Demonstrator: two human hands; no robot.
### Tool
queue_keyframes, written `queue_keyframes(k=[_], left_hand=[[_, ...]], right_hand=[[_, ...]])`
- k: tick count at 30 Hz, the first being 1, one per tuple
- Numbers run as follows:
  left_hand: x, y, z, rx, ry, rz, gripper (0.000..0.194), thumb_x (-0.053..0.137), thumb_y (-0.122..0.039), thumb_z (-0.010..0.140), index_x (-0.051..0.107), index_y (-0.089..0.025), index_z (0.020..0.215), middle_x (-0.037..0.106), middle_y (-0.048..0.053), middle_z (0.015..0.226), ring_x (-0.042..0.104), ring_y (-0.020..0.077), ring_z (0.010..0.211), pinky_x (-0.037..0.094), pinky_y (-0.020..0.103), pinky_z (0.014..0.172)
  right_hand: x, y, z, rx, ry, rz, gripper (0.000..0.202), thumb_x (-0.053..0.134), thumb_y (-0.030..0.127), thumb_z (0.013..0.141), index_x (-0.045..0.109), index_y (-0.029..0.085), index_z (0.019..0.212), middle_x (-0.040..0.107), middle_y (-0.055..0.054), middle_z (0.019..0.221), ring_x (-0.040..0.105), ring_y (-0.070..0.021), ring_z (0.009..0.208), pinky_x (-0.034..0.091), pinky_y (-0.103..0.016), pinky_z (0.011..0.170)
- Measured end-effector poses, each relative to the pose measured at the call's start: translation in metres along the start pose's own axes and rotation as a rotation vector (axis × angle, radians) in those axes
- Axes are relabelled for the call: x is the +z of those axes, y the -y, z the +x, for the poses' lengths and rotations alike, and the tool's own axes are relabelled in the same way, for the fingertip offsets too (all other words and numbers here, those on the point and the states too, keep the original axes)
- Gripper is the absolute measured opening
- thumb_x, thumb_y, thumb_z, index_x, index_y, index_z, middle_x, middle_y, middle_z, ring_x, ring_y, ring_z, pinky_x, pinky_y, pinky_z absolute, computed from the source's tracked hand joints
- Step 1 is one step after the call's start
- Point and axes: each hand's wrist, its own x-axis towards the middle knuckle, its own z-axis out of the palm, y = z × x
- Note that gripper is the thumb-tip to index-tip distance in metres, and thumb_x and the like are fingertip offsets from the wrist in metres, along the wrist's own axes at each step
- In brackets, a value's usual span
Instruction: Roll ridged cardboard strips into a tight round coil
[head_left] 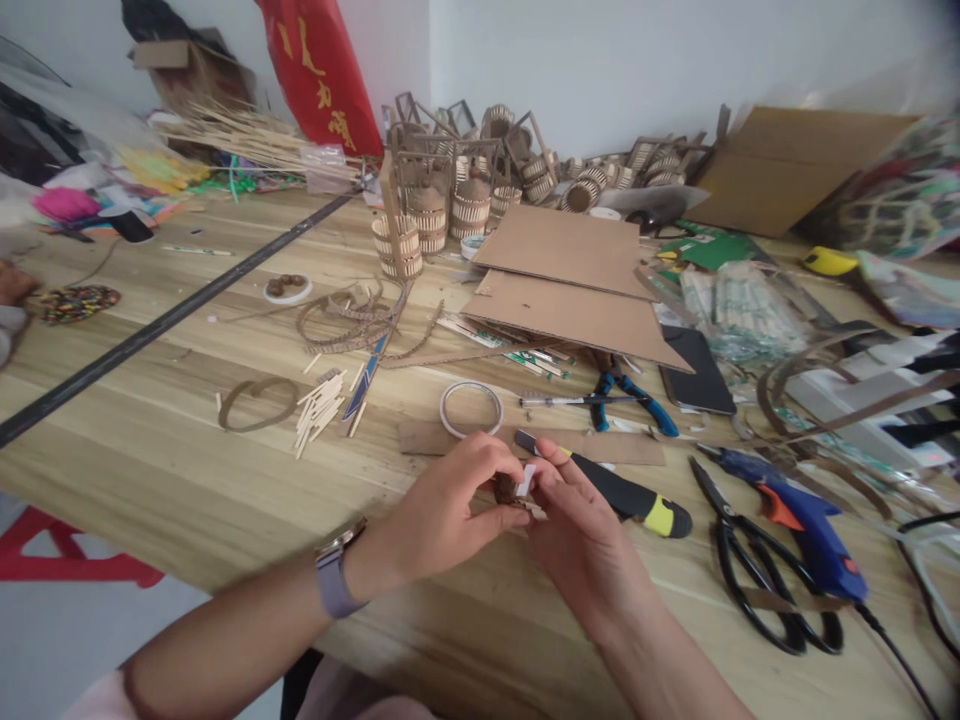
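Observation:
Near the table's front edge, my left hand (450, 505) is closed with its fingertips on a small dark brown piece (505, 488), whose exact kind is partly hidden by the fingers. Close against it, my right hand (589, 540) pinches a short white strip (527, 480) that looks like tape. The two hands nearly touch. Just beyond them lies a roll of tape (444, 412), flat on the table. A black and yellow utility knife (637, 497) rests behind my right hand, over a brown cardboard strip (427, 438).
Scissors (757, 565) and a blue glue gun (814, 530) lie at the right. Pliers (600, 400) and a phone (697, 370) are farther back. Short sticks (319, 412) lie left of centre, cardboard sheets (570, 250) behind. Small slatted buckets (397, 246) crowd the wall.

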Motion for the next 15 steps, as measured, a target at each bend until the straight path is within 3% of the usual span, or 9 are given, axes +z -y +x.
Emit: queue_keyframes(k=[15], left_hand=[[-0.0025,-0.0024,0.0008,0.028,0.015,0.045,0.011,0.064,-0.015,0.088,0.058,-0.020,0.097,0.057,0.006,0.110,0.060,0.0160,0.095,0.049,0.028,0.087]], right_hand=[[-0.0003,-0.0015,0.0013,-0.005,-0.012,-0.033,0.032,0.082,0.030,0.069,0.067,0.027,0.097,0.070,0.002,0.079,0.062,-0.0172,0.073,0.046,-0.028,0.063]])
